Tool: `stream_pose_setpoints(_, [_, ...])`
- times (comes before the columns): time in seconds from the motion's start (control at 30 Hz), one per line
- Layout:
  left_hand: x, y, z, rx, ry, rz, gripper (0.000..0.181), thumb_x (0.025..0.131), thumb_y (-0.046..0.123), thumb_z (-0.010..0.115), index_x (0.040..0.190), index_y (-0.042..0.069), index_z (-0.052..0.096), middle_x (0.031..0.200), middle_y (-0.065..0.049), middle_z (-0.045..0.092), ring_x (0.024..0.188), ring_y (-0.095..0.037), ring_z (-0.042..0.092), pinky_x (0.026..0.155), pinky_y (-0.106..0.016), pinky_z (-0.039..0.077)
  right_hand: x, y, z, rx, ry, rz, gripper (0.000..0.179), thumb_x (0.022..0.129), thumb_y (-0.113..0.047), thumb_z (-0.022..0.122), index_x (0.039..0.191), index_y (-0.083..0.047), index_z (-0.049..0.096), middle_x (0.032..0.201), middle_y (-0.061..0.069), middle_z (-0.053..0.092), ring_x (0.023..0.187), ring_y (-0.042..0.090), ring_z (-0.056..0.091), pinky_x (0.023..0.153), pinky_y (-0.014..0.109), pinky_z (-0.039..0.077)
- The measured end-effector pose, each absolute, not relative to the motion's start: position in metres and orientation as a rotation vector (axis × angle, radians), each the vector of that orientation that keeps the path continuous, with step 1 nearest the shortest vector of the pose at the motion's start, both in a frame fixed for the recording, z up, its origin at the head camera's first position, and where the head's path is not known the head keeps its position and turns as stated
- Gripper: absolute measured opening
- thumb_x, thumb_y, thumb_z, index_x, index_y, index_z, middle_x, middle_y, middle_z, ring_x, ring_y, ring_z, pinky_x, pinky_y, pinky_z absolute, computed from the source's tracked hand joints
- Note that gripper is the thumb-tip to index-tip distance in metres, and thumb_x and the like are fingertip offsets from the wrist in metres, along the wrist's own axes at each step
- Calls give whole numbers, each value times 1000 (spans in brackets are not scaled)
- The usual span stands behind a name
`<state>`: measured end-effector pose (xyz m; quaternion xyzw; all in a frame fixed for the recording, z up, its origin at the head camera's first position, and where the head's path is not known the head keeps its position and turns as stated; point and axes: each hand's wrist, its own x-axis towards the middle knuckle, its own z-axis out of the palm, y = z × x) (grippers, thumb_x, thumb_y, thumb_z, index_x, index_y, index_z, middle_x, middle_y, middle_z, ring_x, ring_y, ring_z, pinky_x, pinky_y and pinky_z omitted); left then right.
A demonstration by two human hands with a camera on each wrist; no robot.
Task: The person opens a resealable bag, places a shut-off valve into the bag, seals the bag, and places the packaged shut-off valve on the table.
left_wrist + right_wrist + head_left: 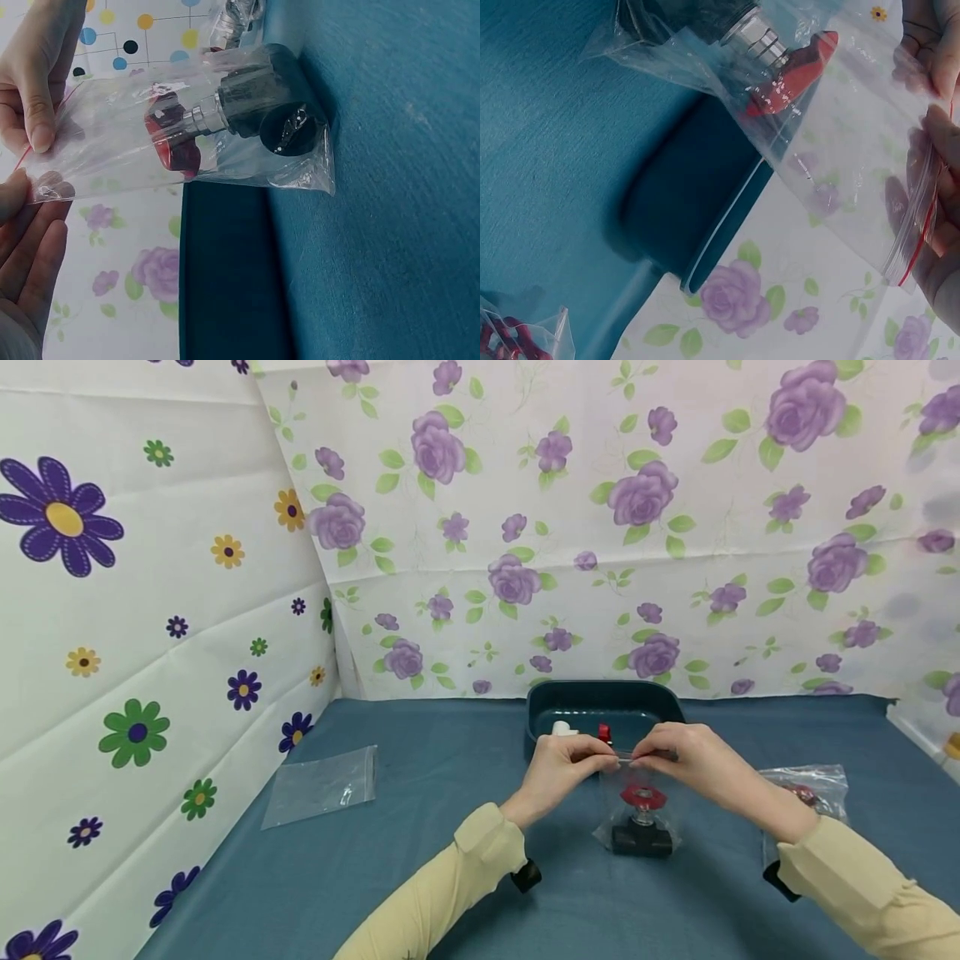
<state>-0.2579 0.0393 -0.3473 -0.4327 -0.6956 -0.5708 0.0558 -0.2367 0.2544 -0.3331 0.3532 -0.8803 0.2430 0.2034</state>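
Observation:
Between both hands a clear zip-lock bag (97, 161) hangs by its top edge, which has a red seal line. Inside it sits a black valve (642, 838) with a metal stem and a red handwheel (642, 796); its base is at the table surface. My left hand (561, 770) pinches the top edge from the left, thumb against fingers. From the right my right hand (693, 762) pinches the same edge, close to the left fingertips. In the right wrist view the red seal line runs along the bag's mouth beside the fingers.
Behind the hands stands a dark teal bin (540, 703) holding a white piece (561, 727) and a red piece (604, 734). A flat clear bag (322, 789) lies on the left of the blue tablecloth (450, 760). Another bag (825, 781) with red-handled parts lies by the right forearm.

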Motion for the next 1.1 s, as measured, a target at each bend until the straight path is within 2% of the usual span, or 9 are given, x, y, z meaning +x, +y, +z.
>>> stream_pose_setpoints(1.1, [-259, 40, -349, -1343, -2094, -1655, 10, 84, -1, 61, 91, -4, 67, 85, -9, 66, 73, -12, 63, 64, -23, 50, -227, 247, -321, 857, -2623, 599, 10, 77, -5, 71, 84, -13, 72, 77, -10, 60, 62, 2, 54, 51, 21, 45])
